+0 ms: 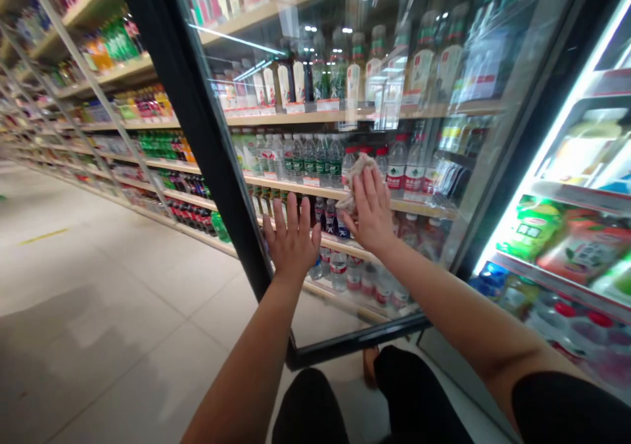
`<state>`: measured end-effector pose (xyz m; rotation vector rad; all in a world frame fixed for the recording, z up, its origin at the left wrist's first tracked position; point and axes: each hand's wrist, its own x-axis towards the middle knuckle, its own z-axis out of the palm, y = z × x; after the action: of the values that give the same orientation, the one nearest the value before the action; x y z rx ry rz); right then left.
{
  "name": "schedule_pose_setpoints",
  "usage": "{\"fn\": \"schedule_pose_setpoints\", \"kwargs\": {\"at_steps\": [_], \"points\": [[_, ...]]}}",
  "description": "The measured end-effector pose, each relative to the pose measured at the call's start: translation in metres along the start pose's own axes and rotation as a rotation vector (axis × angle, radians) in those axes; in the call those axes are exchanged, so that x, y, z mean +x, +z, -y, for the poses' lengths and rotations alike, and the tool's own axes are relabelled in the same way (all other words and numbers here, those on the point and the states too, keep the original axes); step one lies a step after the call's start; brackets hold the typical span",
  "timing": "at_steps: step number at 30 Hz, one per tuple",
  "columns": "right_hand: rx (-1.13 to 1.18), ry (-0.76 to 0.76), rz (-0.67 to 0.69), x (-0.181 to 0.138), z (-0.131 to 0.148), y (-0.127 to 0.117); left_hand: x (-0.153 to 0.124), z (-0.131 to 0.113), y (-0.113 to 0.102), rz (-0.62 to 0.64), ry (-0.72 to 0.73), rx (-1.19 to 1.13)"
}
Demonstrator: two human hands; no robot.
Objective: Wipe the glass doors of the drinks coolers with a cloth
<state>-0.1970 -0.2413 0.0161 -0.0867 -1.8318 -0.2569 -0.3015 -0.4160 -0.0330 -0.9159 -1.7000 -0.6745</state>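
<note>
A glass cooler door (355, 342) with a black frame stands swung open in front of me. My right hand (373, 215) presses a crumpled pale cloth (363, 162) to the pane; the cloth bunches out past the fingertips and below them on the left. Lower and nearer the frame's left side, my left hand (292, 243) is spread with fingers pointing up, holding nothing. Its palm faces the glass; whether it touches the pane I cannot tell. Bottles show through and reflect in the glass behind both hands.
At the right, the lit cooler holds pouches (584, 250) and several bottles on its shelves. Long store shelves (135, 125) of drinks run along the left. Pale tiled floor (123, 358) stretches below, with my knees (310, 408) under the door's bottom edge.
</note>
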Motion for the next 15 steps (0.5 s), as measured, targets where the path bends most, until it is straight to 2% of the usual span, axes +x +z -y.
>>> {"fn": "schedule_pose_setpoints", "kwargs": {"at_steps": [2, 5, 7, 10, 13, 15], "points": [[-0.006, -0.025, 0.026, 0.010, -0.005, -0.002, 0.000, 0.001, 0.001, 0.005, -0.006, -0.013], [0.002, 0.042, -0.004, 0.043, -0.021, -0.007, 0.001, 0.002, 0.002, 0.011, -0.004, -0.008], [0.014, 0.078, -0.019, 0.049, -0.027, -0.008, 0.001, 0.002, 0.003, 0.009, 0.001, 0.013], [0.043, 0.073, 0.004, 0.019, -0.022, -0.007, 0.000, 0.003, 0.004, 0.011, -0.009, 0.022], [0.065, -0.019, 0.036, -0.018, -0.019, -0.005, 0.000, 0.003, 0.005, 0.017, -0.013, 0.014], [0.058, -0.039, 0.033, -0.018, -0.030, -0.006, 0.000, 0.004, 0.005, 0.018, -0.016, 0.009]]}}
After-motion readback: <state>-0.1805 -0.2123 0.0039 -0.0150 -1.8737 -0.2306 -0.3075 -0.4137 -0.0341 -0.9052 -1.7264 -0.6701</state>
